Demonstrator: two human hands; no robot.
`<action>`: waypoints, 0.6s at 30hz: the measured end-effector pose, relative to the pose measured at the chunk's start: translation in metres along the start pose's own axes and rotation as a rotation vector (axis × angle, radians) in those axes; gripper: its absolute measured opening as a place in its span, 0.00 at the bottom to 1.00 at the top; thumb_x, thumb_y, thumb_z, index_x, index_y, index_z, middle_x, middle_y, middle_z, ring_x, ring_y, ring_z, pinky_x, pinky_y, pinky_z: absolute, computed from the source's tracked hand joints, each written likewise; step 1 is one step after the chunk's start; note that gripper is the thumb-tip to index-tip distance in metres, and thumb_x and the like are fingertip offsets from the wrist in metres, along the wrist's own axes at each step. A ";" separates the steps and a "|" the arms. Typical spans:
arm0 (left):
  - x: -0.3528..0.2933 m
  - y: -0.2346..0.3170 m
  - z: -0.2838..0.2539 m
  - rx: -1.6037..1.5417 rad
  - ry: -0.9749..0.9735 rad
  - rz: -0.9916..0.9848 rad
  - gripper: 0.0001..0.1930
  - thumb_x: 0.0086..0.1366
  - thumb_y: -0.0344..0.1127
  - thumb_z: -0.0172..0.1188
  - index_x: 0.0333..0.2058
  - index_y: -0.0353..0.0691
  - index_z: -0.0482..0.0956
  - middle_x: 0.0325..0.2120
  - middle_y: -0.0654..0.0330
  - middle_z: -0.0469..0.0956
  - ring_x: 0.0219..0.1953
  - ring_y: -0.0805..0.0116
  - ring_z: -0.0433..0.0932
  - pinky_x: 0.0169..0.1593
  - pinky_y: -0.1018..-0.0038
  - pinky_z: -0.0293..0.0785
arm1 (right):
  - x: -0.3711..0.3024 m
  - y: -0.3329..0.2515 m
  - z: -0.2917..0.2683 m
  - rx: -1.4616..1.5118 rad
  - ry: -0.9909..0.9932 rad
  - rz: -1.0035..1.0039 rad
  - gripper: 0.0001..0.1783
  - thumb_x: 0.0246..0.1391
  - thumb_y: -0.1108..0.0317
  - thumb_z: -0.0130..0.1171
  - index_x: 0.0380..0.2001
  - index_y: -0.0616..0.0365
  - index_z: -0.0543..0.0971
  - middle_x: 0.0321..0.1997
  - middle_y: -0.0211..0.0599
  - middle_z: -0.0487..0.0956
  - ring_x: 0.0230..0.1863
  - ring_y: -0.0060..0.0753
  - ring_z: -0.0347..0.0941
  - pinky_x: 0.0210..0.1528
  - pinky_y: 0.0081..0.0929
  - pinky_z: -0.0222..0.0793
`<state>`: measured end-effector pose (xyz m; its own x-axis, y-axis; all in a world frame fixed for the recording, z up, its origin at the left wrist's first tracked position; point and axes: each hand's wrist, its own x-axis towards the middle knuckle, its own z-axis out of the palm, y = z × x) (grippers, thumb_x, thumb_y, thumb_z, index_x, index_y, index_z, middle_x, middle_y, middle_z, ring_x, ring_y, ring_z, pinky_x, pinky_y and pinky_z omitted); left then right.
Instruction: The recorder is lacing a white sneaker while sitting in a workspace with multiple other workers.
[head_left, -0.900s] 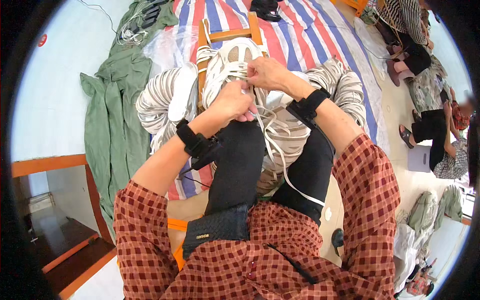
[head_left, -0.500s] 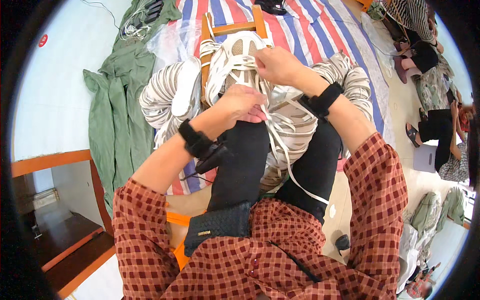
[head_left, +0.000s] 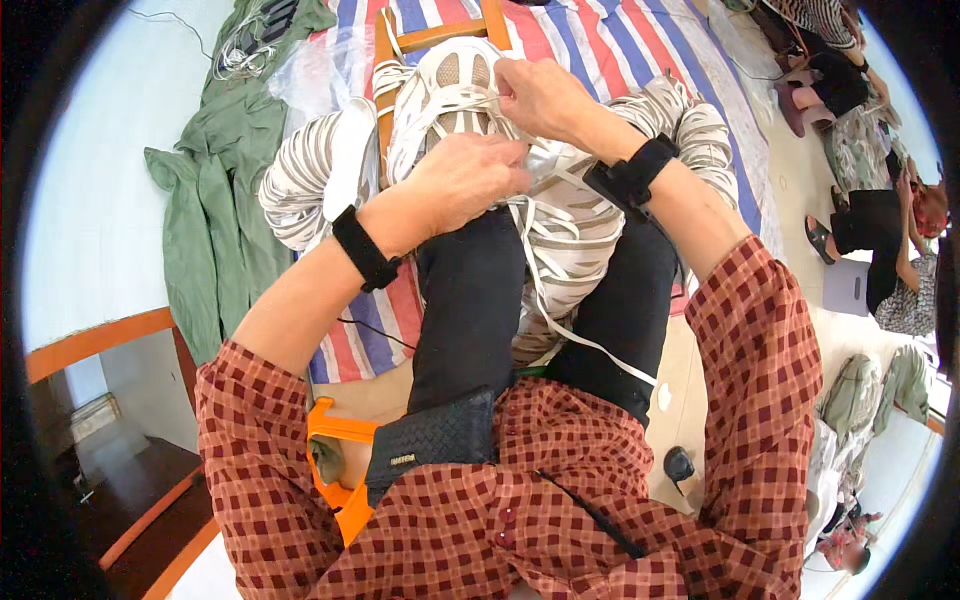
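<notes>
A white and beige sneaker (head_left: 458, 75) lies toe away from me beyond my left knee, against an orange-brown wooden frame (head_left: 440, 34). My right hand (head_left: 548, 98) is closed in a pinch at the right side of its lacing, on a white shoelace (head_left: 462, 98). My left hand (head_left: 462, 180) lies lower over the sneaker's near part, its fingers curled together on a lace; the fingertips are partly hidden. Loose white lace ends (head_left: 540, 285) hang below that hand, across a bundle of sneakers (head_left: 572, 248) between my knees and onto my right thigh.
More bundled sneakers lie left (head_left: 300, 185) and right (head_left: 708, 160) on a striped sheet (head_left: 640, 50). Green cloth (head_left: 215, 200) drapes at the left. A black wallet (head_left: 432, 445) rests on my lap, above an orange stool (head_left: 345, 430). Other people (head_left: 868, 240) sit at the far right.
My left hand has moved up along the sneaker and turned so its back shows. My right hand has shifted slightly up and stays at the lacing. The whole view has moved a little.
</notes>
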<state>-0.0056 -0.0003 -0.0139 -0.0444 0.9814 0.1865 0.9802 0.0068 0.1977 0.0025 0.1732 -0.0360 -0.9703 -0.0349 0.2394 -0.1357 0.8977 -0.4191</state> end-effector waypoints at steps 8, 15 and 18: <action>-0.005 0.008 -0.008 -0.068 0.231 0.018 0.08 0.50 0.26 0.51 0.31 0.42 0.70 0.27 0.58 0.70 0.30 0.59 0.74 0.32 0.68 0.70 | -0.002 -0.003 -0.002 -0.147 0.077 -0.133 0.11 0.45 0.69 0.52 0.33 0.60 0.67 0.22 0.49 0.75 0.28 0.53 0.73 0.30 0.45 0.68; -0.123 0.007 -0.122 0.435 0.148 -0.314 0.12 0.49 0.21 0.51 0.33 0.42 0.74 0.26 0.57 0.76 0.26 0.59 0.76 0.28 0.67 0.72 | -0.001 -0.011 -0.005 -0.338 -0.012 -0.154 0.19 0.47 0.64 0.55 0.39 0.58 0.62 0.19 0.48 0.74 0.26 0.52 0.74 0.27 0.42 0.68; -0.242 -0.057 -0.185 0.761 0.203 -0.578 0.14 0.57 0.24 0.53 0.43 0.39 0.72 0.35 0.57 0.79 0.35 0.63 0.79 0.36 0.73 0.75 | -0.007 -0.007 -0.016 -0.382 -0.034 -0.116 0.14 0.47 0.64 0.55 0.35 0.58 0.66 0.19 0.47 0.75 0.25 0.51 0.74 0.27 0.43 0.68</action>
<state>-0.0862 -0.2738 0.1082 -0.5199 0.7366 0.4326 0.6563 0.6686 -0.3497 0.0133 0.1737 -0.0208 -0.9599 -0.1545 0.2339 -0.1669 0.9854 -0.0341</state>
